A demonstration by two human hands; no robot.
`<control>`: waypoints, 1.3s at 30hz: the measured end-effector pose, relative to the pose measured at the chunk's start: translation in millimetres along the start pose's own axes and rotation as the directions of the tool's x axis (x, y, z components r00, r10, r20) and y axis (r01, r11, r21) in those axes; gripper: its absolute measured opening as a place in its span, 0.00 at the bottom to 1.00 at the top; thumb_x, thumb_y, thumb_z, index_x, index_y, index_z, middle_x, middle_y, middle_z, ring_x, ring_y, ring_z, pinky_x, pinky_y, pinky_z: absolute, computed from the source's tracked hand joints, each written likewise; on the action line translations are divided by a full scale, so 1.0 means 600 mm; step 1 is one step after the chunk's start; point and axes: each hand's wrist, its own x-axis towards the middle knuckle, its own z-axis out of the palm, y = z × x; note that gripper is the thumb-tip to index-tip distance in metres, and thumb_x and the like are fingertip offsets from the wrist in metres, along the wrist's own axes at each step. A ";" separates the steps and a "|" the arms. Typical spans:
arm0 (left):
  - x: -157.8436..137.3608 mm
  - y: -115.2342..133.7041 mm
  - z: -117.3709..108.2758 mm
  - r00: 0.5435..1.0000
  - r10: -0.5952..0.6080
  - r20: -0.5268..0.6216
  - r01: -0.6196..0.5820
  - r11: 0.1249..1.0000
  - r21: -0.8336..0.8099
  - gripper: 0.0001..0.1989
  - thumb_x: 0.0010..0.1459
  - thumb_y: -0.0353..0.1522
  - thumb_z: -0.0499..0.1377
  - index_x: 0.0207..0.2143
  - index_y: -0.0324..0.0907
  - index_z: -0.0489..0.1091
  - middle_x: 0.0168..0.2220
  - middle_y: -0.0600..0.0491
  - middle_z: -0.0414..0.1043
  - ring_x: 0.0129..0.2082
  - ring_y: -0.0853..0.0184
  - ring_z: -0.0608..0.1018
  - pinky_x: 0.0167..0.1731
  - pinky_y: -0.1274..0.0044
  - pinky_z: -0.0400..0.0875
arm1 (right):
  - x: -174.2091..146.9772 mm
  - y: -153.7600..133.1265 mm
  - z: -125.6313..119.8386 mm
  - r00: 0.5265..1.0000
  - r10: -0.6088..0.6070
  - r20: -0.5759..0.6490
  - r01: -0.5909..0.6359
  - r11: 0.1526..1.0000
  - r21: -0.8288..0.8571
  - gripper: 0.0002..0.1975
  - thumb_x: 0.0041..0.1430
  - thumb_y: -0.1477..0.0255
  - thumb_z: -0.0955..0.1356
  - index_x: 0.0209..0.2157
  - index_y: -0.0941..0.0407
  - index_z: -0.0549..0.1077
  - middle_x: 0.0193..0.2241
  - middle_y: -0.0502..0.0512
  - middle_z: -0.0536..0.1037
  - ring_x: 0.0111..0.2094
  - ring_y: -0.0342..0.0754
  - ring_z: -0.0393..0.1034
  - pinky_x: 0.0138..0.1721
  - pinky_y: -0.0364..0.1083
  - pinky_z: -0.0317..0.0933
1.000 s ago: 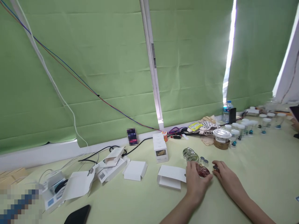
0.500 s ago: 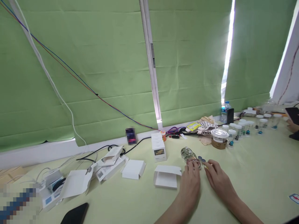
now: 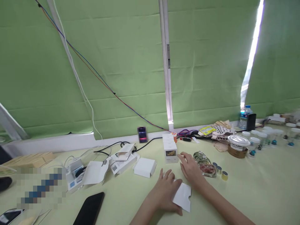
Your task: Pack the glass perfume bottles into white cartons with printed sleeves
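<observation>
My left hand [image 3: 165, 190] is closed around a small white cardboard box [image 3: 184, 197], its thumb at the near side and fingers over the far side. Part of that box is hidden under the hand. My right hand [image 3: 191, 168] reaches forward with fingers extended, its tips close beside a row of white boxes [image 3: 170, 155] with a picture on the front one; I cannot tell if they touch. To the right of this hand lies a bundle of shiny round pieces [image 3: 202, 163] in clear wrapping. Several small silver-topped cylinders [image 3: 224, 176] stand beside it.
Opened white boxes [image 3: 144, 167] and cables lie to the left, with a black phone [image 3: 89, 207] nearer me. A lidded food tub [image 3: 238, 147] and several white-capped jars [image 3: 254, 145] stand at the right. Green blinds [image 3: 131, 62] hang behind the table.
Both hands have left the shiny bundle and cylinders. My left hand has taken hold of the open white box; my right hand has moved left toward the row of boxes. The view has turned left.
</observation>
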 end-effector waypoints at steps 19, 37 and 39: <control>-0.074 -0.155 -0.039 0.510 -0.490 -0.707 0.771 0.625 0.123 0.38 0.53 0.30 0.62 0.63 0.37 0.50 0.64 0.33 0.50 0.65 0.43 0.49 0.57 0.49 0.49 | 0.046 0.002 0.089 0.995 0.090 -0.043 -0.094 0.991 -0.091 0.19 0.59 0.77 0.65 0.53 0.59 0.66 0.50 0.69 0.69 0.46 0.61 0.65 0.41 0.55 0.64; -0.026 -0.056 0.047 0.844 -0.295 -0.447 -0.004 0.831 -0.556 0.48 0.49 0.34 0.66 0.65 0.51 0.40 0.67 0.45 0.42 0.66 0.50 0.47 0.62 0.55 0.48 | 0.011 0.008 0.008 0.967 -0.160 0.197 0.064 0.905 0.421 0.15 0.57 0.82 0.61 0.40 0.51 0.72 0.50 0.55 0.66 0.35 0.44 0.69 0.36 0.42 0.65; -0.037 -0.060 0.034 0.920 -0.234 -0.313 -0.006 0.793 -0.609 0.52 0.46 0.39 0.68 0.66 0.52 0.38 0.68 0.47 0.38 0.67 0.49 0.43 0.63 0.55 0.46 | 0.005 0.014 -0.006 0.950 -0.214 0.228 0.067 0.852 0.519 0.16 0.58 0.82 0.60 0.41 0.50 0.72 0.51 0.54 0.64 0.36 0.43 0.69 0.38 0.42 0.66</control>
